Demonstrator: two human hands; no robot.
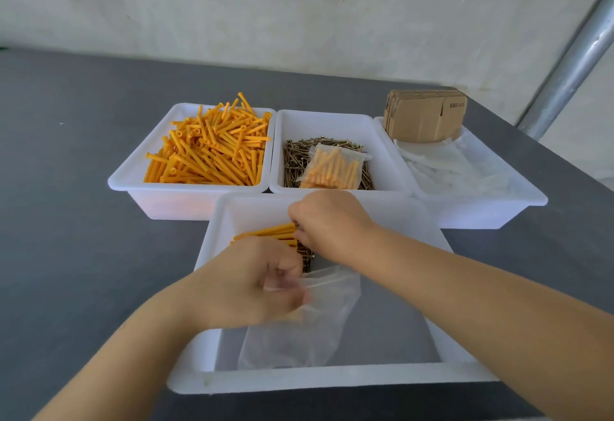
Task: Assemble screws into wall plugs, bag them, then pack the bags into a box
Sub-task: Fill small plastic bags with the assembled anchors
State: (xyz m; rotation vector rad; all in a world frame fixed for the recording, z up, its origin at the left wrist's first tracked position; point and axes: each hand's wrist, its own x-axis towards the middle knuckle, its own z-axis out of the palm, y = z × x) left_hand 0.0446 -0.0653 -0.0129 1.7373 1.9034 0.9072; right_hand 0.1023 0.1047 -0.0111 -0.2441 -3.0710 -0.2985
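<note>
A dark printed mark on the flattened cardboard boxes is too blurred to read; three white trays sit side by side at the back, touching, holding orange wall plugs, screws under a filled bag, and empty bags; grey table lies open to the left; in the near tray, the right hand curls round a bundle of assembled plugs; the left hand pinches a clear bag.
</note>
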